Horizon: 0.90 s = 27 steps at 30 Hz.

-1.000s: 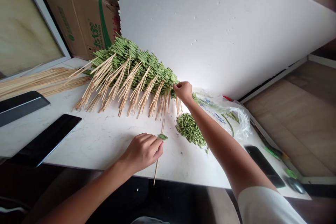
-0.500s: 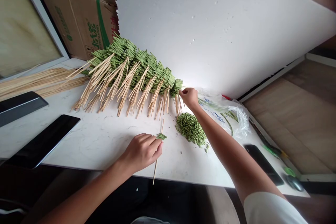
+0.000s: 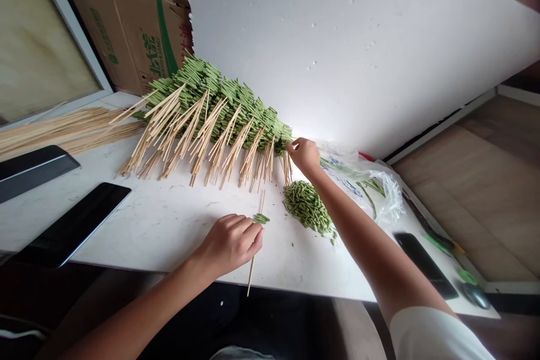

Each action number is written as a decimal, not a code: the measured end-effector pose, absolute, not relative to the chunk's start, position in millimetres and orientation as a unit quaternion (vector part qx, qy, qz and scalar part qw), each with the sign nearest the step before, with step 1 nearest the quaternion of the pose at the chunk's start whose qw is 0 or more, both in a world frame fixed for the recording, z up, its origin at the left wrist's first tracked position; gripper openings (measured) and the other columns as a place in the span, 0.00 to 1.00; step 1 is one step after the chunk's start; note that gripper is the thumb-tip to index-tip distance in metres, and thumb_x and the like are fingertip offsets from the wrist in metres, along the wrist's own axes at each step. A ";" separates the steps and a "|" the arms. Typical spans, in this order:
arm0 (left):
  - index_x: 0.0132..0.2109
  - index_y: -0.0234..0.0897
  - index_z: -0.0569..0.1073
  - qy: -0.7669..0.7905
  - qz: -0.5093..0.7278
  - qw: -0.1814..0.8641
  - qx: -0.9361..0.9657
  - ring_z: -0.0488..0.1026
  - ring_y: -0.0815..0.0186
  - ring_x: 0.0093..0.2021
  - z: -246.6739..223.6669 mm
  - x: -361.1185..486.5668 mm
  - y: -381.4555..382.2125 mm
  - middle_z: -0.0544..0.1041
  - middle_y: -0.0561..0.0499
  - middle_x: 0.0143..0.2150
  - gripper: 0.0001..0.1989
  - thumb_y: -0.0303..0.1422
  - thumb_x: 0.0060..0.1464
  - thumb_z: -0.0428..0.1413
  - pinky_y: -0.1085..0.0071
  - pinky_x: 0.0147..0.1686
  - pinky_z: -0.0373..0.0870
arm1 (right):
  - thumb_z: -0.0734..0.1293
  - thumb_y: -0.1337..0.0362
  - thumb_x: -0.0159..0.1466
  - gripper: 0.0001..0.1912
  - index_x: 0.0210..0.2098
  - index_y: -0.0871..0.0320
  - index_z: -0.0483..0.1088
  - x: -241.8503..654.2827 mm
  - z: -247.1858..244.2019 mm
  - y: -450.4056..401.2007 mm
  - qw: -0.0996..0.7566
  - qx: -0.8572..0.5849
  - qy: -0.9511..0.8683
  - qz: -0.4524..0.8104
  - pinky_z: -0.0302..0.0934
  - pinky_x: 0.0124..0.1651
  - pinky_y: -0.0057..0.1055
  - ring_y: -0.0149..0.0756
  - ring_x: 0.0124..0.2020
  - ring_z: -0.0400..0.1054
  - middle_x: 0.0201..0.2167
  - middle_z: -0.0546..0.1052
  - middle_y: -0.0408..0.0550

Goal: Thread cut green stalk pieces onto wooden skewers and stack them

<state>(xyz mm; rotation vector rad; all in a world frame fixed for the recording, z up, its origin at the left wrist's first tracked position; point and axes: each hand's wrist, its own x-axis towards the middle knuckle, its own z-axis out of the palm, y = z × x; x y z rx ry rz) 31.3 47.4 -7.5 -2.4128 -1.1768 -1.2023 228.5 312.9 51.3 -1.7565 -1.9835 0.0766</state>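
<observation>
My left hand (image 3: 232, 242) is closed around a thin bamboo skewer (image 3: 251, 278) near the table's front edge. A few short green bean pieces (image 3: 261, 218) are threaded crosswise on it, just above my fingers, and its bare tip points away from me. My right hand (image 3: 304, 154) is pinched at the right end of a long stack of filled skewers (image 3: 228, 107). Its fingertips touch or nearly touch the last bundle (image 3: 283, 142); what lies between them is hidden. Below that hand sits a heap of loose cut green bean pieces (image 3: 307, 208).
Bare bamboo sticks (image 3: 67, 129) lie at the left, near a black tablet (image 3: 76, 225) and another dark device (image 3: 36, 169). On the right are a clear plastic bag (image 3: 379, 185), a black phone (image 3: 424, 264) and a mouse (image 3: 476, 295). A white board (image 3: 337, 50) stands behind.
My right hand has shifted very slightly left and up against the end bundle. The left hand keeps its hold on the skewer; the whole view has moved a little.
</observation>
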 end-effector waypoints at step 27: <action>0.31 0.37 0.71 -0.391 -0.405 0.095 -0.821 0.68 0.67 0.24 -6.2 30.9 45.3 0.69 0.54 0.24 0.12 0.22 0.65 0.55 0.67 0.26 0.63 | 0.68 0.65 0.65 0.13 0.23 0.56 0.69 214.6 65.6 301.3 0.327 -0.593 -0.731 0.092 0.54 0.28 0.31 0.35 0.24 0.65 0.22 0.76 0.49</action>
